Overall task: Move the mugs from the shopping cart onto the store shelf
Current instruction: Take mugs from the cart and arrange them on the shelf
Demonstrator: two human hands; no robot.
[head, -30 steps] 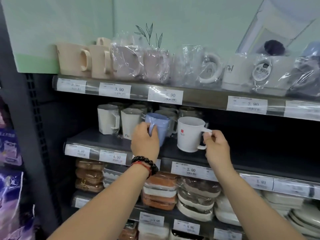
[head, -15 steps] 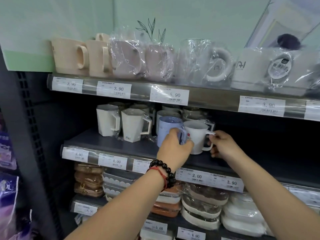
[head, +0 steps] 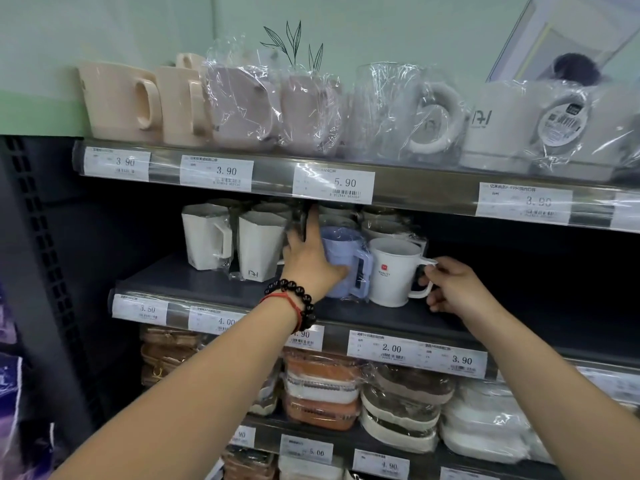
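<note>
Both mugs now stand on the middle shelf. My left hand has spread flat against the blue mug; my right hand still pinches the white mug by its handle.

Middle shelf, dark grey, price tags along its front edge. Standing on it: blue mug in clear wrap; white mug touching the blue mug's right side, handle pointing right; two angular white cups left of the blue mug; further wrapped cups behind the blue mug, partly hidden. Right of the white mug, bare shelf surface.
</note>
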